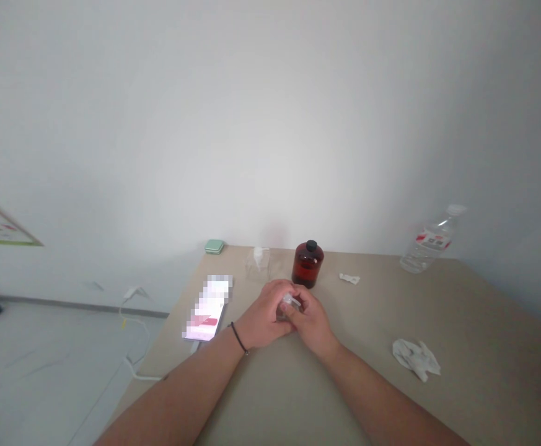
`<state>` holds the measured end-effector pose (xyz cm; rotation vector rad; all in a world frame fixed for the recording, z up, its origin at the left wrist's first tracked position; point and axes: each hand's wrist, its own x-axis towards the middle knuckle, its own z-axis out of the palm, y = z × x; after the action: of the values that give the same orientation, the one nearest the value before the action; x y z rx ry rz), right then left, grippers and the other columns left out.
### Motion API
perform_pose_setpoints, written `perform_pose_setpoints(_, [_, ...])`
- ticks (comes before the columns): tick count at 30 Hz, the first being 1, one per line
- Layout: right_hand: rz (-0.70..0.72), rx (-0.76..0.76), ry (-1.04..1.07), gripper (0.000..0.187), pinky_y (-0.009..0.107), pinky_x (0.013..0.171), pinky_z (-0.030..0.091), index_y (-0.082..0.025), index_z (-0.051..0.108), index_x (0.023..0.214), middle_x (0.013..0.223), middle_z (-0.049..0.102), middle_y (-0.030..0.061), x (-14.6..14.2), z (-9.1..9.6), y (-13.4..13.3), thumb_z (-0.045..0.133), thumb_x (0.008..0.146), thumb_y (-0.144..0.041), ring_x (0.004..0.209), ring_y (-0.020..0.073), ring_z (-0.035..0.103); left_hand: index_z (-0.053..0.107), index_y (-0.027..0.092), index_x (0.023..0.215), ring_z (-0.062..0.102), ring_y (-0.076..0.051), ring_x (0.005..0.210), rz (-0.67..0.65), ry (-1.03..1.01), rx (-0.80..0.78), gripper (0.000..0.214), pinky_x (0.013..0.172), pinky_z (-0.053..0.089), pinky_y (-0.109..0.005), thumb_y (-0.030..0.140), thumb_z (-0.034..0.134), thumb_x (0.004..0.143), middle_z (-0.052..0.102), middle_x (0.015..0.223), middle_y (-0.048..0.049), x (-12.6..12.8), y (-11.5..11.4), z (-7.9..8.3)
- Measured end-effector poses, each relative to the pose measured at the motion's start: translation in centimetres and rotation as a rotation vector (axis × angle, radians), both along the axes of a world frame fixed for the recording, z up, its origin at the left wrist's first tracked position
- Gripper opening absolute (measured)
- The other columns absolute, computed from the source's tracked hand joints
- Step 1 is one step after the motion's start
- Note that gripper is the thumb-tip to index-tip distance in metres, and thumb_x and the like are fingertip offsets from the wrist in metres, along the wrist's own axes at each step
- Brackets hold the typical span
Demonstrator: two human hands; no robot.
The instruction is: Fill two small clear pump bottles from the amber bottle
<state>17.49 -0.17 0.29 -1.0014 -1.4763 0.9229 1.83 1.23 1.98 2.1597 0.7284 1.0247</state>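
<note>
My left hand (pixel 266 314) and my right hand (pixel 313 319) are both closed round a small clear pump bottle (pixel 287 300) with a whitish pump top. Most of its body is hidden by my fingers. Just behind my hands stands a dark red-brown bottle (pixel 307 265) with a black cap, upright, with liquid visible inside. To its left, a second clear pump bottle (pixel 258 266) with a white pump stands near the wall.
A lit phone (pixel 209 308) with a cable lies at the table's left. A small green case (pixel 214 246) sits at the back left corner. Rightward are a small paper scrap (pixel 349 279), a crumpled tissue (pixel 416 358) and a tilted clear water bottle (pixel 431 244) by the wall.
</note>
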Motion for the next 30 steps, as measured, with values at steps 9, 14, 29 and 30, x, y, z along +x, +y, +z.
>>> perform_pose_setpoints(9, [0.079,0.052,-0.095,0.031,0.042,0.098,0.046,-0.025,0.071,0.106,0.11,0.063,0.0072,0.5,0.4,0.0,0.059,0.091,-0.049,0.109,0.0258,0.059,0.05,0.024,0.131,0.048,-0.033,0.129,-0.014,-0.019,0.02,0.065,0.112,0.038,-0.053,0.016,0.077,0.072,0.053,0.136,-0.0121,-0.3,0.2,-0.4])
perform_pose_setpoints(14, [0.097,0.03,-0.023,0.034,0.042,0.099,0.047,-0.028,0.066,0.11,0.116,0.06,0.0067,0.2,-0.5,0.3,0.063,0.087,-0.053,0.113,0.0261,0.058,0.047,0.024,0.131,0.05,-0.032,0.129,0.006,-0.098,-0.002,0.067,0.112,0.04,-0.052,0.01,0.074,0.071,0.05,0.137,-0.0137,-0.2,0.0,-0.7])
perform_pose_setpoints(29, [0.138,-0.135,0.078,0.038,0.042,0.094,0.051,-0.028,0.059,0.113,0.115,0.065,0.0056,0.3,-0.1,0.1,0.065,0.085,-0.053,0.11,0.026,0.062,0.054,0.023,0.129,0.049,-0.032,0.128,0.032,-0.033,0.038,0.062,0.11,0.04,-0.05,0.018,0.077,0.071,0.056,0.132,-0.0116,0.0,0.2,-0.2])
perform_pose_setpoints(30, [0.14,-0.132,0.078,0.038,0.042,0.094,0.051,-0.027,0.06,0.114,0.115,0.064,0.0057,0.4,-0.1,0.2,0.064,0.086,-0.053,0.11,0.0259,0.061,0.055,0.023,0.128,0.049,-0.033,0.128,0.033,-0.034,0.038,0.061,0.111,0.039,-0.05,0.019,0.078,0.072,0.056,0.132,-0.0116,0.0,0.2,-0.2])
